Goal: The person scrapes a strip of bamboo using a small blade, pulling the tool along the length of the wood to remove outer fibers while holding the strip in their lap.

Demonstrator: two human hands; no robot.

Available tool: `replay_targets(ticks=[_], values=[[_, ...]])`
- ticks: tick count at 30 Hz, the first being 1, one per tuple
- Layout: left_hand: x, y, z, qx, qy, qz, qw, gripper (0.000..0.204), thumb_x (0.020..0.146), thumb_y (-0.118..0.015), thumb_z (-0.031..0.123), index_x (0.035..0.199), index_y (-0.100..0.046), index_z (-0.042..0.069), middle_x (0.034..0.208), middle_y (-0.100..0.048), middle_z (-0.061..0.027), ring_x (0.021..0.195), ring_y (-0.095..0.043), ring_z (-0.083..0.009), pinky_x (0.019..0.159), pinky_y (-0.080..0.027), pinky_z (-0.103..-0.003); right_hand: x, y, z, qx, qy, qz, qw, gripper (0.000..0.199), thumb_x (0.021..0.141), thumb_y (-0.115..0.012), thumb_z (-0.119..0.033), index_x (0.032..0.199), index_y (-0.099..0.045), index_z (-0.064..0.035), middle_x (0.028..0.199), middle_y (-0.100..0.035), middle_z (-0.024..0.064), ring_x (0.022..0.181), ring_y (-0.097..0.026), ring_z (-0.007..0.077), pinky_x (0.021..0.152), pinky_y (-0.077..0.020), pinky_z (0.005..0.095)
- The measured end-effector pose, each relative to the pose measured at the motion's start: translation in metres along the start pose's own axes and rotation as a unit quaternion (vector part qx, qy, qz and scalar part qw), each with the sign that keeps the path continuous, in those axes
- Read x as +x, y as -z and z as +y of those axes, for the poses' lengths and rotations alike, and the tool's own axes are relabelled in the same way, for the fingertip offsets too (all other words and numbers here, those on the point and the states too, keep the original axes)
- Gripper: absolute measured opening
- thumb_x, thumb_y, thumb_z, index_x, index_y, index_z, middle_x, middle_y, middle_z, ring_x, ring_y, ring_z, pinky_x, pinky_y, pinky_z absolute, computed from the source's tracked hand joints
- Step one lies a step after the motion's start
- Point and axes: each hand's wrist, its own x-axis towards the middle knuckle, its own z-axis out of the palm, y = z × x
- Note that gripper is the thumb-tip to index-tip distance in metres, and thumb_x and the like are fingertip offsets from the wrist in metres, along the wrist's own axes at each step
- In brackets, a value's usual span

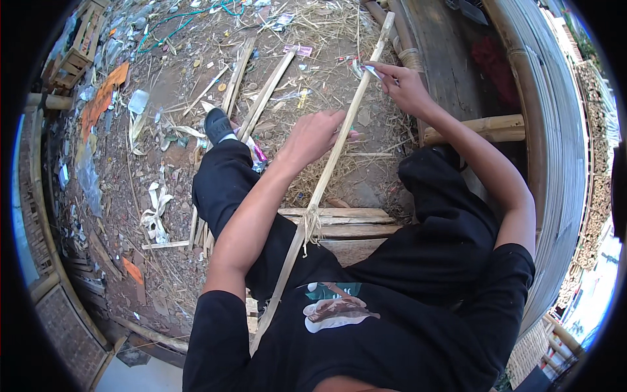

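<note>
A long, pale bamboo strip (333, 160) runs slantwise from my lap up toward the top of the view. My left hand (312, 136) is closed around it near the middle, with fingertips showing on its right side. Higher up, my right hand (403, 90) is closed on what looks like a small knife (373, 71); its pale, pointed blade lies against the strip and its handle is hidden in my fingers. A tuft of frayed fibres (311, 223) hangs on the strip close to my lap.
Wooden slats (353, 219) lie between my legs. More bamboo strips (269, 91) rest on the littered ground beside my left foot. On the right stand a bamboo pole frame (526, 124) and a wooden plank (450, 72). A wooden crate (77, 49) sits far left.
</note>
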Motion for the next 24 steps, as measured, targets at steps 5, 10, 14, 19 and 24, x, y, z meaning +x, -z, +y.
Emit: replay_targets(ticks=[5, 10, 14, 19, 24], values=[[0.002, -0.005, -0.004, 0.024, -0.002, -0.011, 1.000, 0.039, 0.089, -0.061, 0.040, 0.100, -0.055, 0.003, 0.081, -0.061, -0.0178, 0.077, -0.060, -0.0402, 0.065, -0.046, -0.048, -0.003, -0.003, -0.004, -0.010, 0.024, -0.077, 0.997, 0.037, 0.093, -0.049, -0.005, 0.124, -0.064, -0.0199, 0.062, -0.052, 0.0088, 0.058, -0.044, 0.0089, 0.057, -0.0426, 0.0278], [0.000, -0.002, 0.007, 0.022, 0.041, -0.016, 0.999, 0.037, 0.089, -0.061, 0.037, 0.111, -0.057, 0.007, 0.087, -0.065, -0.0162, 0.077, -0.063, -0.0374, 0.063, -0.048, -0.046, -0.001, -0.009, 0.001, -0.006, -0.024, 0.012, 1.000, 0.038, 0.092, -0.050, -0.006, 0.125, -0.063, -0.0202, 0.067, -0.057, 0.0117, 0.058, -0.047, 0.0125, 0.059, -0.0441, 0.0300], [-0.001, -0.007, 0.005, 0.029, 0.008, 0.014, 0.999, 0.038, 0.086, -0.064, 0.024, 0.124, -0.058, 0.017, 0.094, -0.068, -0.0123, 0.076, -0.066, -0.0331, 0.062, -0.051, -0.042, -0.004, -0.011, -0.004, -0.020, 0.006, -0.041, 0.999, 0.037, 0.094, -0.049, -0.007, 0.126, -0.062, -0.0200, 0.066, -0.053, 0.0082, 0.058, -0.046, 0.0119, 0.059, -0.0433, 0.0296], [0.000, -0.009, -0.001, 0.006, -0.081, 0.051, 0.995, 0.036, 0.082, -0.063, 0.010, 0.117, -0.064, 0.020, 0.093, -0.069, -0.0088, 0.072, -0.066, -0.0296, 0.061, -0.052, -0.039, 0.008, -0.003, 0.003, -0.006, -0.061, 0.009, 0.998, 0.034, 0.096, -0.051, -0.008, 0.127, -0.061, -0.0172, 0.065, -0.054, 0.0064, 0.059, -0.043, 0.0070, 0.057, -0.0428, 0.0270], [-0.001, -0.007, -0.002, 0.046, -0.062, 0.015, 0.997, 0.032, 0.084, -0.064, 0.013, 0.116, -0.066, 0.020, 0.094, -0.070, -0.0070, 0.074, -0.067, -0.0281, 0.062, -0.053, -0.037, -0.007, -0.020, -0.001, -0.011, 0.125, -0.007, 0.992, 0.034, 0.096, -0.052, -0.008, 0.127, -0.062, -0.0174, 0.068, -0.058, 0.0070, 0.060, -0.045, 0.0074, 0.058, -0.0437, 0.0268]])
